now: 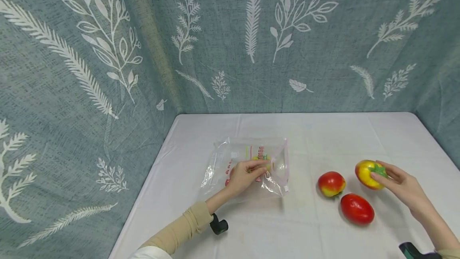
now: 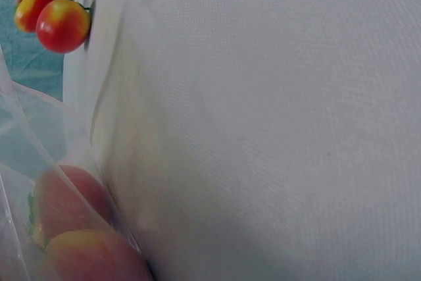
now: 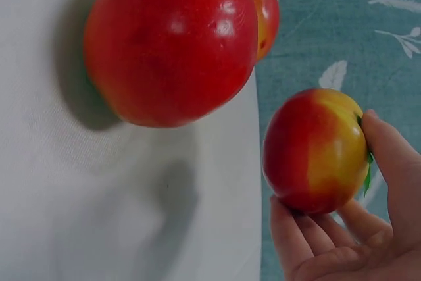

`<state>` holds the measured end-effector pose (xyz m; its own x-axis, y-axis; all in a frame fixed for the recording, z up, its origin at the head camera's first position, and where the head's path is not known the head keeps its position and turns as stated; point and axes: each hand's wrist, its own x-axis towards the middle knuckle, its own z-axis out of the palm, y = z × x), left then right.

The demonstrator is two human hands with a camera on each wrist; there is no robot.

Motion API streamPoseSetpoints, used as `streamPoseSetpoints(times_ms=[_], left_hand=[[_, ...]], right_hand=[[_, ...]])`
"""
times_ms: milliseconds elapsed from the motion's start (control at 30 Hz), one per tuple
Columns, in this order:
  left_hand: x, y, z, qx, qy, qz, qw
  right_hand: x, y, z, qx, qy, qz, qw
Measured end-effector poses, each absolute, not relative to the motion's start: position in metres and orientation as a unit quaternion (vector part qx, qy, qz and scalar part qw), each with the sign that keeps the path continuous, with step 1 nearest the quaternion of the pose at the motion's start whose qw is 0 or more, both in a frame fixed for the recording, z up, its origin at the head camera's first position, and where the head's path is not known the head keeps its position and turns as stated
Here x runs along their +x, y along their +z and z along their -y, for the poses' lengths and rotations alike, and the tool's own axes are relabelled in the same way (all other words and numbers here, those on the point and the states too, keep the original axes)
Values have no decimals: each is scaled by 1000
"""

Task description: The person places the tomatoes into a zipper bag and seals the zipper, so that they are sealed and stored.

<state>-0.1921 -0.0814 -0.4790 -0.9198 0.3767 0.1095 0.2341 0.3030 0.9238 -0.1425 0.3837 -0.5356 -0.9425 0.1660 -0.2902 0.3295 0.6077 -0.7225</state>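
Note:
My right hand (image 1: 406,185) grips a red-and-yellow tomato (image 3: 312,156) with green leaves at its top, thumb on one side and fingers on the other. It is held up off the table at the right. Near it lie a red-and-yellow tomato (image 1: 330,183) and a longer, redder tomato (image 1: 357,210). At the left, my left hand (image 1: 242,177) pinches the film of a clear zip bag (image 1: 215,167), whose mouth faces right. Inside the bag, two reddish tomatoes (image 2: 99,258) show through the plastic in the left wrist view.
A white cloth covers the table (image 1: 309,227). Behind it and at both sides hangs a blue-green curtain (image 1: 230,43) with white leaf patterns. A black wrist camera (image 1: 218,226) sits under the left wrist, another (image 1: 413,251) by the right one.

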Motion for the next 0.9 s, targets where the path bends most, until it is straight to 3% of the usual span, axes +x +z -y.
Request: streamPoseSetpoints(times_ms=[900], left_hand=[[-190, -477, 81, 188, 554, -809, 63]], right_hand=[[-156, -532, -354, 101, -438, -891, 59]])
